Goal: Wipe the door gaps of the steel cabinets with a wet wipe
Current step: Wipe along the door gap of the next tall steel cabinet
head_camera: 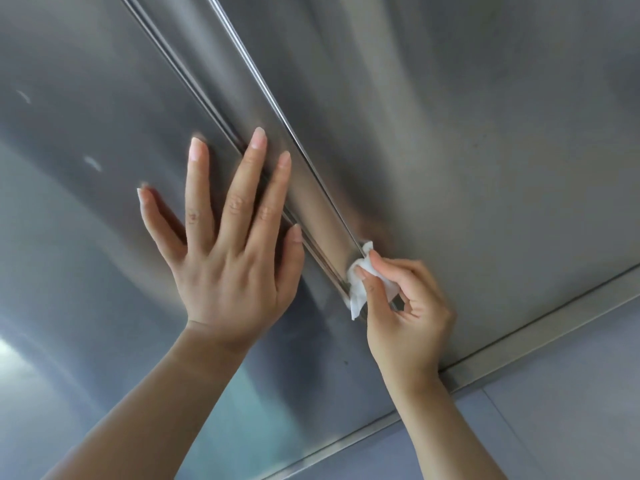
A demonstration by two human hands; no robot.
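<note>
Fingertips (375, 258) of the right hand (405, 313) pinched a bunched wet wipe (362, 289), pressing it into the lower end of the door gap (277, 109), close above the cabinet's bottom edge (519, 336). The left hand (235, 247) lay flat, fingers spread, on the left door (86, 98), gripping nothing. Wiping looked under way; whether the long stretch of gap above had been cleaned could not be told, and pale smudges (92, 163) showed on that door.

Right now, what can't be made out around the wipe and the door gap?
Head view:
- Door gap end under the wipe: covered by wipe and right hand's fingers.
- Groove under the left hand: hidden by its fingers.
- Gap's top: cut off by the frame edge.
- Wipe's wetness: cannot tell.
</note>
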